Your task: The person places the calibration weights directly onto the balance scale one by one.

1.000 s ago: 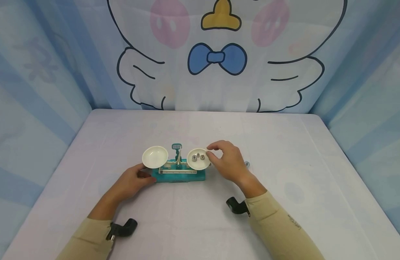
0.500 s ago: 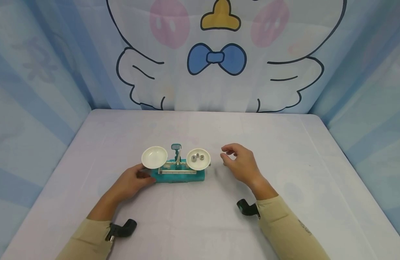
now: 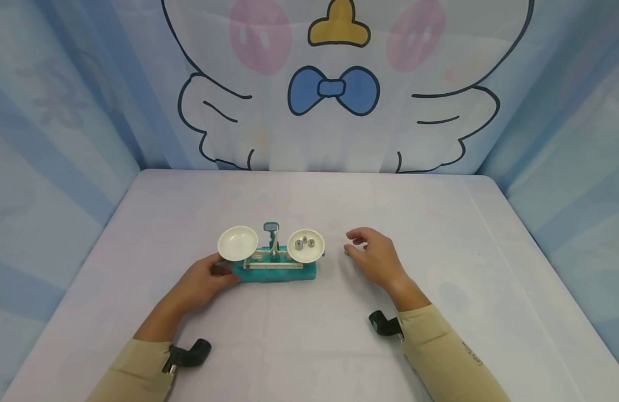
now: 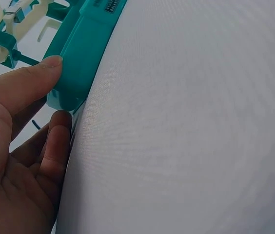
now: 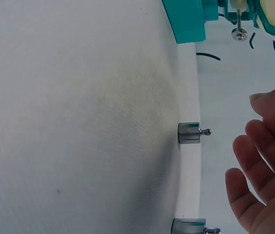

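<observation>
A small teal balance scale [image 3: 276, 273] with two white pans stands on the table. Three little metal weights [image 3: 305, 243] sit in its right pan [image 3: 316, 254]; the left pan [image 3: 238, 243] holds nothing. My left hand [image 3: 201, 283] grips the left end of the base, and in the left wrist view the thumb [image 4: 49, 68] presses on the teal plastic. Apart from the scale, to its right, my right hand [image 3: 377, 259] hovers with loosely bent fingers and nothing between them. The right wrist view shows a knobbed metal weight [image 5: 189, 132] and another weight [image 5: 188, 226] on the table.
The white-covered table [image 3: 269, 346] extends around the scale. A printed curtain [image 3: 334, 139] hangs behind it, with blue fabric on both sides. A black wrist camera [image 3: 188, 354] is on the left sleeve and another wrist camera [image 3: 384, 324] on the right.
My right hand has moved right, away from the rim of the right pan, and lowered slightly. The left hand stays on the base, and the pan's three weights have stayed put.
</observation>
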`<act>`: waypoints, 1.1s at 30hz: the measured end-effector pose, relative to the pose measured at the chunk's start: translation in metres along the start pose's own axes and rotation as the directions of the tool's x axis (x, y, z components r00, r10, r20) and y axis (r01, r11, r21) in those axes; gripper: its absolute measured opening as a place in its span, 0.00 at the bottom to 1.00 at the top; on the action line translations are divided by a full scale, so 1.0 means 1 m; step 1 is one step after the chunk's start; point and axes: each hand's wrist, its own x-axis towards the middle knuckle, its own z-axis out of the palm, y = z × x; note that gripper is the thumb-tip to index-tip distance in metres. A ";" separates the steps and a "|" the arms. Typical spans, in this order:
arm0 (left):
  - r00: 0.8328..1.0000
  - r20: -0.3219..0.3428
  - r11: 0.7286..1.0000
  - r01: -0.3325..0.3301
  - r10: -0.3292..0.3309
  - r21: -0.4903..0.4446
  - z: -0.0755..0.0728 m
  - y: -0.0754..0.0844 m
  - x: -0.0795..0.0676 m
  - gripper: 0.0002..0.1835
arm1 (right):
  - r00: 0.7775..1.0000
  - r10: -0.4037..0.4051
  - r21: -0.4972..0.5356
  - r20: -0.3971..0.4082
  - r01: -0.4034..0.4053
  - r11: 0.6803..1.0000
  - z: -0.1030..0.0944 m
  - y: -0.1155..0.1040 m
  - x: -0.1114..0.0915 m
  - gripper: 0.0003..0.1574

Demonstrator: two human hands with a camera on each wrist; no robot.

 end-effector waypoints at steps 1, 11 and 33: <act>1.000 0.000 1.000 -0.001 0.001 0.001 0.000 0.000 0.000 0.34 | 1.000 0.007 -0.002 0.009 -0.007 1.000 0.000 0.001 0.000 0.16; 1.000 -0.002 1.000 -0.008 0.008 -0.001 0.000 0.000 -0.001 0.34 | 0.996 0.051 -0.034 0.071 -0.048 0.998 0.006 0.007 0.002 0.17; 1.000 -0.003 1.000 0.004 -0.004 -0.010 0.001 -0.001 0.001 0.34 | 0.982 0.103 -0.103 0.160 -0.087 0.991 0.011 0.006 0.006 0.14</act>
